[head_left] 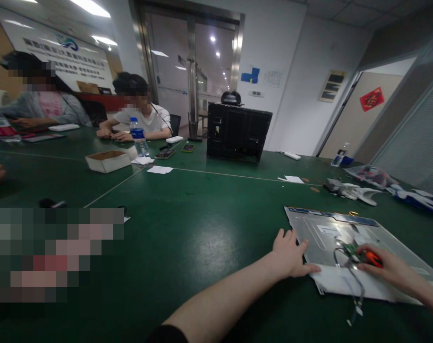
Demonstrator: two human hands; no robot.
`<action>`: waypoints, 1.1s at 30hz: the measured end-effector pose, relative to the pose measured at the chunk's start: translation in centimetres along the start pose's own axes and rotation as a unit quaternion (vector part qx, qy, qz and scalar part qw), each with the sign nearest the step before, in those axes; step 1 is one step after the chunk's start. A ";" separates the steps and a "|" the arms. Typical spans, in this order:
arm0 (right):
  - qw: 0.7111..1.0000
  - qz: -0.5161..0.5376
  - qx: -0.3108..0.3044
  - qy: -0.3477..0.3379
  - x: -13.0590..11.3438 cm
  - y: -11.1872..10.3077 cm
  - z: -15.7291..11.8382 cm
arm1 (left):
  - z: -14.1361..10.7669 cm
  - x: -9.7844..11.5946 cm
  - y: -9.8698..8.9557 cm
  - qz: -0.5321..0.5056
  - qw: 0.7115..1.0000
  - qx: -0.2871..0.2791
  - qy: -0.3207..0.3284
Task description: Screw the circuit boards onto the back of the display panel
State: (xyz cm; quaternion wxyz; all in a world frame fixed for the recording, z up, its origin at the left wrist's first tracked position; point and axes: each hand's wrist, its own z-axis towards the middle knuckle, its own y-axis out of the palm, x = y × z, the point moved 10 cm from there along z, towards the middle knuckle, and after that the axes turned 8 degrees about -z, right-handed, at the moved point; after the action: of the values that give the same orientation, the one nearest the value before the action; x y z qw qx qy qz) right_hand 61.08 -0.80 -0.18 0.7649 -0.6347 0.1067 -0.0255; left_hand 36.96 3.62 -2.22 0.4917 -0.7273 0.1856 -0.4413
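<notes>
A flat silver display panel (312,236) lies on the green table at the right, its back facing up. My left hand (290,252) rests on its near left edge, fingers spread and holding nothing. My right hand (389,269) is closed around an orange-handled screwdriver (373,258), low over the panel; its tip is hard to make out. A small green circuit board (351,248) is beside the fingers. From it a dark cable (359,281) runs over a white strip (337,280) and past the panel's near edge.
A black monitor housing (237,133) stands upright at the table's far side. A cardboard tray (108,162), water bottle (139,137) and phones are at the far left. White-and-blue gloves (418,197) and a plastic bag (371,176) lie far right. Several people sit around the left.
</notes>
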 end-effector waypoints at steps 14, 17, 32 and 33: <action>0.992 0.060 -0.084 -0.072 -1.3 0.7 -0.8 | 0.8 0.0 0.1 -0.019 0.999 0.025 0.014; 0.992 0.041 -0.079 -0.093 -1.3 1.0 -0.9 | 0.9 -0.1 0.2 -0.019 0.999 0.036 0.016; 0.992 0.032 -0.037 -0.118 -1.3 0.7 -1.5 | 0.7 -0.2 0.1 -0.039 0.996 0.063 0.043; 0.992 0.033 -0.037 -0.118 -1.1 0.8 -1.5 | 0.7 -0.2 0.1 -0.041 0.996 0.062 0.044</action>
State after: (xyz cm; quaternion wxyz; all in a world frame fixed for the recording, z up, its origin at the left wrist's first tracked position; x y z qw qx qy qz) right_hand 59.60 -1.92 -1.05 0.7485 -0.6574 0.0376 0.0782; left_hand 37.47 4.09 -2.50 0.5090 -0.6821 0.1497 -0.5033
